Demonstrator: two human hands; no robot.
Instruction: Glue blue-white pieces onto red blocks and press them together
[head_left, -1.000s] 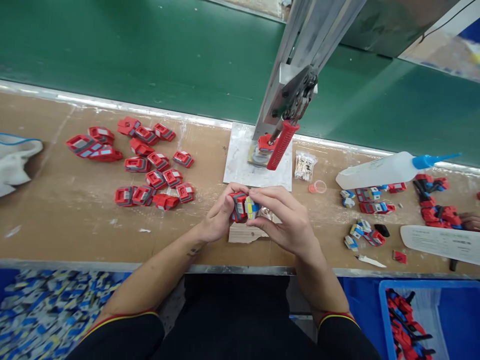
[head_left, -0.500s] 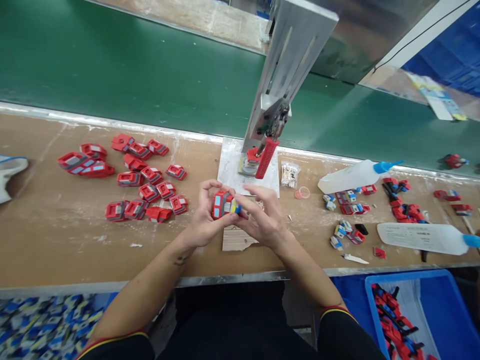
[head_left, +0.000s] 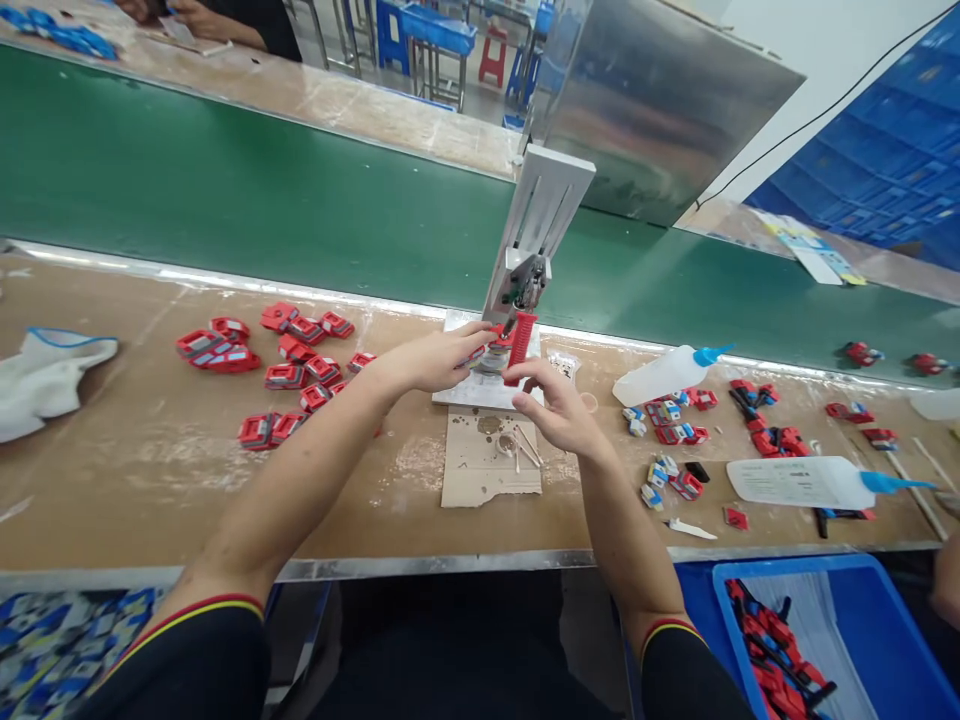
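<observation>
Reaching forward, my left hand has its fingers closed on a small red-and-grey toy part, mostly hidden by them, right beside the clamp's base. Another red toy part sits under the metal toggle clamp. My right hand is at the lower end of the clamp's red handle, fingertips close to or touching it. Its thumb and fingers are curved and apart. In front of the clamp's white base plate lies a piece of cardboard with cotton swabs on it.
Several red toy parts lie to the left near a white cloth. Two squeeze bottles and more toy parts are on the right. A white-handled knife lies near the edge. A blue bin stands below. Another person's hands show across the belt.
Both hands have moved forward from the bench front to the clamp and separated. The toy part went from between both hands to my left hand. The view has tilted up.
</observation>
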